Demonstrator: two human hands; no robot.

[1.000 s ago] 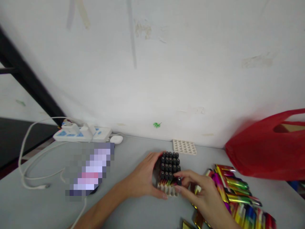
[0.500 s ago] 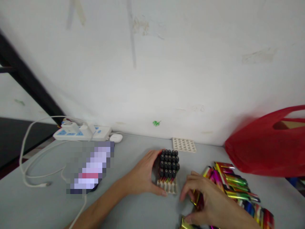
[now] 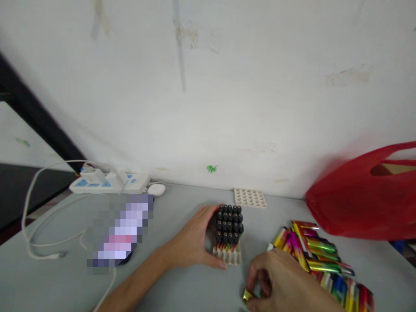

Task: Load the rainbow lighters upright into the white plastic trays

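Observation:
My left hand (image 3: 195, 240) is curled round the left side of a pale moulded tray (image 3: 231, 258), its thumb at the front corner and fingers behind. Upright in the tray's slots stand several shiny coloured sticks, their black caps (image 3: 229, 225) packed in rows. The front slots hold nothing. To the right and nearer me, my right hand (image 3: 279, 277) is closed, thumb and fingers at a gold shiny stick-like piece (image 3: 247, 296) low over the table. Most of that piece is hidden by the hand. Beside it lies a pile of shiny multicoloured sticks (image 3: 320, 247).
A second pale tray with a grid of holes (image 3: 250, 198) lies by the wall. On the right sits a red bag (image 3: 357, 203). To the left are a phone with a blurred screen (image 3: 125, 232), a white power strip (image 3: 136, 183), white cables and a small white case (image 3: 156, 189).
My right hand has drawn its fingers together round the gold piece and moved slightly down. My left hand stays at the tray. The view has shifted slightly.

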